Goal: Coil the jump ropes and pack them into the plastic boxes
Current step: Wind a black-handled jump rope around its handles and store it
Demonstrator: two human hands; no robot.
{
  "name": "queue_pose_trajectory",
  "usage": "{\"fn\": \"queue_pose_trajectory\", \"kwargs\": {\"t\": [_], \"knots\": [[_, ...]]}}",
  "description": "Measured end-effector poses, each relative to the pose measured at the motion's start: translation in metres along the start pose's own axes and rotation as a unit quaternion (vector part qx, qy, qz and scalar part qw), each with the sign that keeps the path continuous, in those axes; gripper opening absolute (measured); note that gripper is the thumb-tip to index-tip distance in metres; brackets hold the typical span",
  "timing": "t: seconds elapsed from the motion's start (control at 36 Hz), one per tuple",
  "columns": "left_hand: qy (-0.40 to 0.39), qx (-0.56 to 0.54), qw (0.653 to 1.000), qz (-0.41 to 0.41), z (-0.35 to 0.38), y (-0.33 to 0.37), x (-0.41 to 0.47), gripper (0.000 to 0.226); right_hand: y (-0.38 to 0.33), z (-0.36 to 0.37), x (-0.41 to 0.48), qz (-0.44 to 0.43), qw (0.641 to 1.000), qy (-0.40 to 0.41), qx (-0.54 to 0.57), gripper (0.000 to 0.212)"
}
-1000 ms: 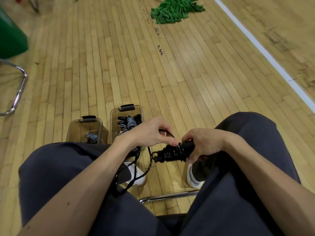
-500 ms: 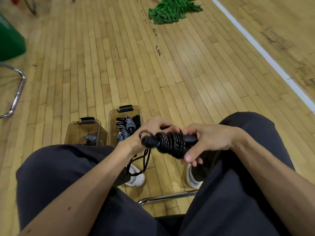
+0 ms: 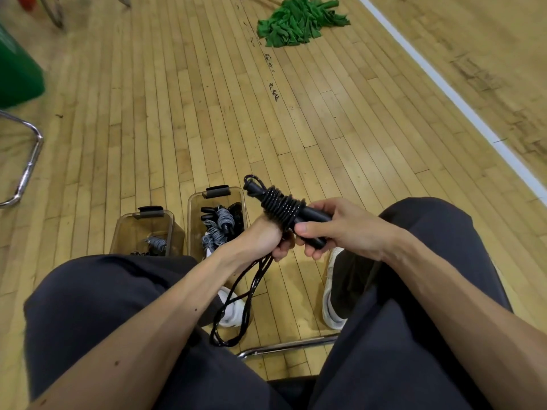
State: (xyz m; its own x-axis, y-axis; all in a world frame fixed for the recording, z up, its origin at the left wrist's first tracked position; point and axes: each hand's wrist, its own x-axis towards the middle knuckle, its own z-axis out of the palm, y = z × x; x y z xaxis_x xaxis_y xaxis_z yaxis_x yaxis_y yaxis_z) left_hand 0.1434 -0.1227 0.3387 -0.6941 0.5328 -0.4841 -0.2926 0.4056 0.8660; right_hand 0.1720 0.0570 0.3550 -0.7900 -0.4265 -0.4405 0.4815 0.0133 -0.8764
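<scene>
Black jump rope (image 3: pixel 281 207) is held above the knees, partly wound round its paired handles. The right hand (image 3: pixel 340 229) grips the handles. The left hand (image 3: pixel 266 239), touching it, curls round the loose strands hanging floorward. Just beyond, on the floor, the fuller box (image 3: pixel 194 214) holds several coiled ropes; the emptier box (image 3: pixel 130 232) stands beside it. Far off lies a green mop head (image 3: pixel 299 20).

both hands (image 3: pixel 340 229) on half-coiled jump rope (image 3: pixel 281 207)

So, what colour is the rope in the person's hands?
Black all over, coils and handles alike. The head view shows the rope well.
</scene>
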Motion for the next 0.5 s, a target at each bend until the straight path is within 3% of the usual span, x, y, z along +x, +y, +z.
{"fn": "queue_pose_trajectory", "kwargs": {"t": [0.11,0.22,0.39,0.5], "knots": [[-0.012,-0.032,0.998,-0.051,-0.001,0.000,0.003,0.035,0.002,-0.007,0.005,-0.025,0.993,0.110,-0.020,0.029],[-0.051,0.002,0.998,-0.039,0.004,-0.003,0.001,0.034,0.005,-0.018,0.010,-0.030,0.971,0.224,-0.084,0.035],[-0.087,0.062,0.993,-0.043,0.000,0.001,-0.001,0.014,0.012,-0.018,0.013,-0.002,0.956,0.249,-0.156,0.028],[-0.078,0.119,0.989,-0.044,-0.008,0.002,-0.001,0.013,0.016,-0.021,0.016,0.013,0.947,0.252,-0.198,0.027]]}}
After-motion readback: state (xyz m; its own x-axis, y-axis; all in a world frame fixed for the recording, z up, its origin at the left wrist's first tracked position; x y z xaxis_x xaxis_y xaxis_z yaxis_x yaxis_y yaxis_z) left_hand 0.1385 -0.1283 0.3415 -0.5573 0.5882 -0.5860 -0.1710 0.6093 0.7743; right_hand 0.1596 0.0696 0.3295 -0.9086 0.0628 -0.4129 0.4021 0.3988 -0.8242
